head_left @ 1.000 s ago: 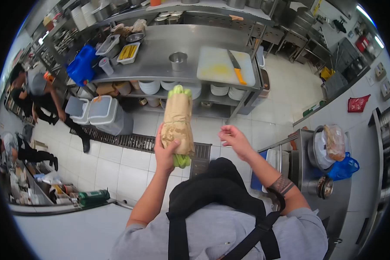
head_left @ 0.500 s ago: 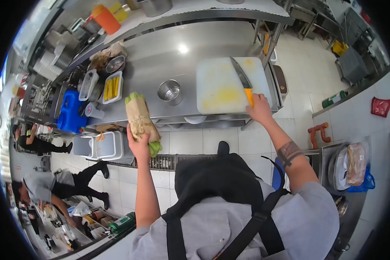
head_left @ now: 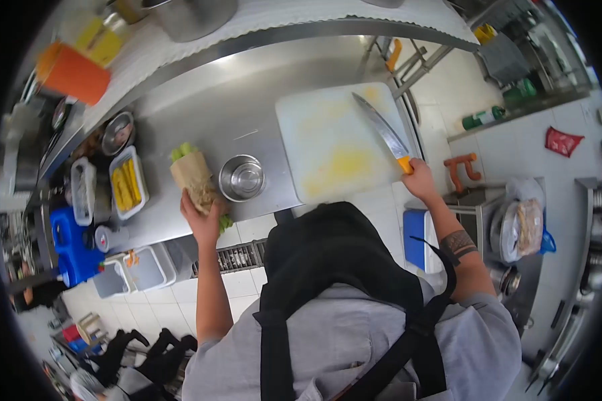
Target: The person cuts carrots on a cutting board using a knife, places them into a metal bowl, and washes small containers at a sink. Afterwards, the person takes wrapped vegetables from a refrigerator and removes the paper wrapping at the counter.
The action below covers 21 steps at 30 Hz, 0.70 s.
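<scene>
My left hand (head_left: 201,217) is closed round a bundle of celery (head_left: 182,151) wrapped in brown paper (head_left: 192,175). Green stalks show at both ends of the wrap, which lies at the counter's front edge. In my right hand (head_left: 419,180) is a kitchen knife (head_left: 383,129), gripped by its orange handle. Its blade points away from me over a white cutting board (head_left: 314,134) with yellow stains. Between the bundle and the board stands a round metal bowl (head_left: 241,178).
On the left of the steel counter (head_left: 207,113) are a tub of yellow pieces (head_left: 128,182), another tub (head_left: 83,191), a metal bowl (head_left: 118,134) and a blue jug (head_left: 75,246). A shelf (head_left: 301,27) crosses above. Bins (head_left: 155,267) stand below; another person's dark-clad legs (head_left: 160,361) show lower left.
My body and view have come closer to the counter. The celery bundle now rests nearer the metal bowl, still in my left hand. My right hand keeps its hold on the knife.
</scene>
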Each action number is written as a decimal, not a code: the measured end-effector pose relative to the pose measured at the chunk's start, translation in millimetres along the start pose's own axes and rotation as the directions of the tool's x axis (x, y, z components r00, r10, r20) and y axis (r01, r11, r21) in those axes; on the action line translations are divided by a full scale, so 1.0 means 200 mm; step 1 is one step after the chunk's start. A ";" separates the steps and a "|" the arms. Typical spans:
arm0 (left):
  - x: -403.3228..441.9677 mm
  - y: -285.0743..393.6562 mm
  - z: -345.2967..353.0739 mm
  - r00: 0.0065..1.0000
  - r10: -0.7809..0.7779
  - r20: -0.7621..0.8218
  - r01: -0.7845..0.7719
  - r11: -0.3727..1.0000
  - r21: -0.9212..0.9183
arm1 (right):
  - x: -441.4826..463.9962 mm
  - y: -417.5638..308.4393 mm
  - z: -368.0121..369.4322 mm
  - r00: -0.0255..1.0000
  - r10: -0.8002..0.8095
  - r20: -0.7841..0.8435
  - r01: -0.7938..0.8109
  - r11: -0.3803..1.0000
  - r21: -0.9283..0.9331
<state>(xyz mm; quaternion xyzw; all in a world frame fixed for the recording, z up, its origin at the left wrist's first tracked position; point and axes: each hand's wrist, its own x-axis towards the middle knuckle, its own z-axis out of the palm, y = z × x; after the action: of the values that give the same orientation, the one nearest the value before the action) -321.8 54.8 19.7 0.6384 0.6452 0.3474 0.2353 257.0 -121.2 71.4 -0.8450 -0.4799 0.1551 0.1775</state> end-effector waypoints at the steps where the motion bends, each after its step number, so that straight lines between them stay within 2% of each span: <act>1: -0.02 0.02 -0.02 0.996 0.003 -0.086 0.006 0.994 0.113 | -0.08 0.05 -0.05 0.999 0.034 -0.001 -0.034 0.999 -0.009; 2: -0.01 0.04 -0.03 0.984 0.022 -0.175 0.018 0.974 0.227 | -0.15 0.10 -0.10 0.997 0.050 -0.060 -0.051 0.999 -0.019; 3: 0.00 0.17 -0.08 0.989 0.031 -0.146 0.004 0.973 0.231 | -0.23 0.13 -0.14 0.991 0.065 -0.118 -0.068 0.997 -0.024; 5: -0.01 0.50 -0.15 0.902 0.363 -0.233 -0.319 0.925 0.205 | -0.36 0.23 -0.21 0.977 0.152 -0.147 -0.158 0.987 -0.028; 6: -0.05 0.57 -0.12 0.877 0.477 -0.058 -0.468 0.875 0.120 | -0.42 0.29 -0.24 0.964 0.201 -0.175 -0.211 0.977 -0.041; 7: -0.10 0.65 -0.07 0.805 0.585 0.099 -0.588 0.809 0.010 | -0.47 0.35 -0.26 0.961 0.214 -0.175 -0.224 0.974 -0.039; 8: -0.13 0.76 0.01 0.730 0.626 0.273 -0.588 0.780 -0.217 | -0.49 0.41 -0.25 0.939 0.284 -0.196 -0.294 0.956 -0.023; 9: -0.16 0.89 0.13 0.663 0.621 0.417 -0.506 0.783 -0.363 | -0.49 0.49 -0.25 0.911 0.350 -0.219 -0.359 0.933 -0.002; 10: -0.21 0.92 0.28 0.670 0.559 0.489 -0.449 0.829 -0.333 | -0.48 0.56 -0.25 0.905 0.357 -0.231 -0.366 0.931 0.006; 11: -0.25 0.85 0.46 0.637 0.528 0.561 -0.488 0.840 -0.238 | -0.45 0.64 -0.24 0.910 0.359 -0.209 -0.372 0.928 -0.026; 12: -0.27 0.80 0.61 0.623 0.541 0.565 -0.503 0.830 -0.241 | -0.42 0.72 -0.24 0.913 0.364 -0.187 -0.379 0.924 -0.055; 13: -0.29 0.77 0.75 0.691 0.448 0.567 -0.510 0.858 -0.055 | -0.38 0.76 -0.24 0.905 0.377 -0.195 -0.392 0.919 -0.040; 14: -0.32 0.78 0.85 0.760 0.348 0.549 -0.491 0.861 0.134 | -0.32 0.76 -0.27 0.874 0.480 -0.073 -0.473 0.876 0.096; 15: -0.34 0.84 0.93 0.755 0.346 0.558 -0.495 0.858 0.138 | -0.26 0.78 -0.28 0.831 0.552 0.067 -0.552 0.806 0.215; 16: -0.35 0.92 1.01 0.750 0.304 0.587 -0.494 0.848 0.192 | -0.19 0.86 -0.27 0.829 0.554 0.077 -0.556 0.802 0.219; 18: -0.38 1.05 1.17 0.747 0.260 0.612 -0.503 0.823 0.263 | -0.05 1.00 -0.21 0.805 0.551 0.219 -0.593 0.756 0.277; 19: -0.39 1.11 1.28 0.771 0.261 0.580 -0.485 0.831 0.271 | 0.04 1.05 -0.20 0.806 0.547 0.225 -0.592 0.752 0.292; 21: -0.44 1.24 1.51 0.794 0.254 0.552 -0.466 0.838 0.284 | 0.20 1.13 -0.19 0.766 0.521 0.377 -0.639 0.681 0.358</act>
<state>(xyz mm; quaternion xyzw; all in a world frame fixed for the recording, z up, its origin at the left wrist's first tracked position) 74.1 -1.5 -2.8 0.8530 0.4840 0.0702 0.1821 463.6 -200.9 -0.7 -0.8592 -0.1509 0.4167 0.2557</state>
